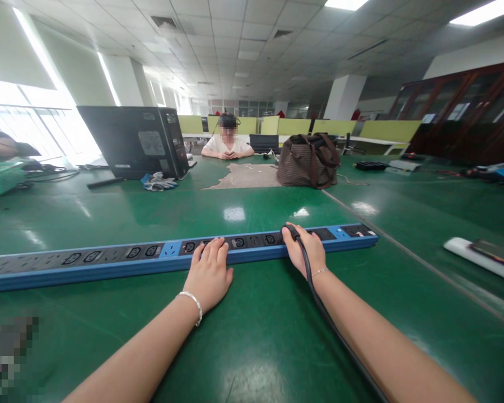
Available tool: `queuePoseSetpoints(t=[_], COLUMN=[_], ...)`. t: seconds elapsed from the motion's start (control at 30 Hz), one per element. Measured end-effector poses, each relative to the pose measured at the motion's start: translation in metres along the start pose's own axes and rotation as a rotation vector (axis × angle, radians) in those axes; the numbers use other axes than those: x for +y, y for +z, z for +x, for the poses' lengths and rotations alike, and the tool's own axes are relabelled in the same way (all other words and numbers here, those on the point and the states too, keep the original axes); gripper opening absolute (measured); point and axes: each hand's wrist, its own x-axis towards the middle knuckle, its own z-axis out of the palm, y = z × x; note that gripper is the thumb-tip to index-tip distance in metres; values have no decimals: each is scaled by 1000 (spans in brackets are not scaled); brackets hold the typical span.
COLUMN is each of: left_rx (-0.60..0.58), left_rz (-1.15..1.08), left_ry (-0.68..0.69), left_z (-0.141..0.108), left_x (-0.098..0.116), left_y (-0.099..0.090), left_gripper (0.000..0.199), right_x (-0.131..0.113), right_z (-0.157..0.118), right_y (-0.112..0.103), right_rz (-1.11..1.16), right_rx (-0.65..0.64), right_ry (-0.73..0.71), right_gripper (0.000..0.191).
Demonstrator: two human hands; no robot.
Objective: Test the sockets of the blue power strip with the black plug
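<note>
A long blue power strip (pixel 168 249) with black sockets lies across the green table, from the left edge to right of centre. My left hand (pixel 210 271) rests on the strip's near edge, its fingers over the sockets and holding nothing loose. Right of it, my right hand (pixel 303 249) is closed around a black plug (pixel 292 229) at the strip's sockets. Whether the plug is fully seated is hidden by the fingers. From the plug a thick black cable (pixel 327 319) runs over my right wrist and down to the bottom edge.
On the green table (pixel 260 336) stand a black computer case (pixel 143 140) and a brown bag (pixel 306 162). Gloves (pixel 158 182) lie by the case. A person (pixel 229 143) sits across the table. A green basket (pixel 2 178) is at left, a white bar (pixel 483 260) at right.
</note>
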Motion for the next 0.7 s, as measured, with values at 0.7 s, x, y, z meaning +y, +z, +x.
queuePoseSetpoints(t=[0.7], left_rx=[-18], left_rz=[16], left_ry=[7], left_z=[0], left_x=[0], left_y=[-2], left_gripper=[47], right_x=[-1], right_z=[-5], right_y=[-2], right_rz=[-156], right_rx=[-106], right_ry=[-29], right_gripper=[40])
